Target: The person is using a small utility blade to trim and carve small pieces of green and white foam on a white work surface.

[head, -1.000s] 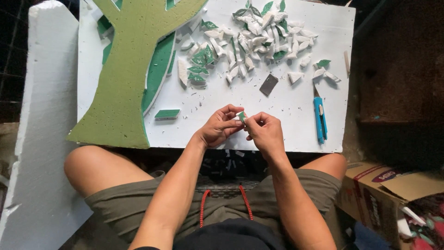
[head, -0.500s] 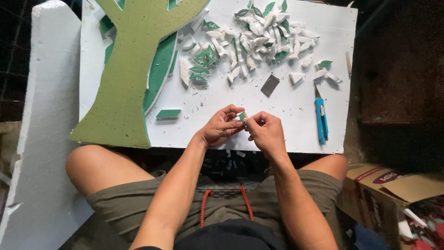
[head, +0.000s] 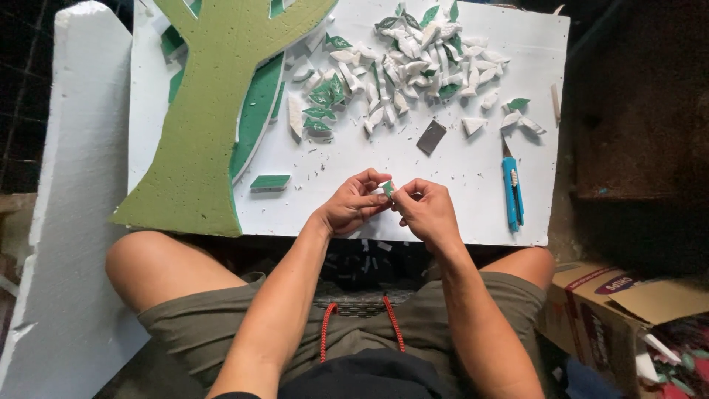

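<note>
White foam board (head: pixel 443 185) serves as bench, bearing a green foam tree (head: pixel 214 111) at ten o'clock and a blue utility knife (head: pixel 512 193) at three o'clock. Left hand (head: pixel 353 204) and right hand (head: pixel 427 210) together pinch a small green foam leaf (head: pixel 387 188) at centre, near the board's front edge.

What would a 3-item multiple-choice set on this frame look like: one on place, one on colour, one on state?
1. Where does the utility knife lie?
A. on the white board, right of the hands
B. on the tree cutout
C. in the cardboard box

2. What colour is the knife's handle?
A. red
B. blue
C. yellow

3. What are the hands doing?
A. resting flat
B. gripping the knife
C. pinching one small leaf piece together

Key: 1 A, the utility knife lies on the white board. 2 B, its handle is blue. 3 C, left hand and right hand meet on the leaf piece.
</note>
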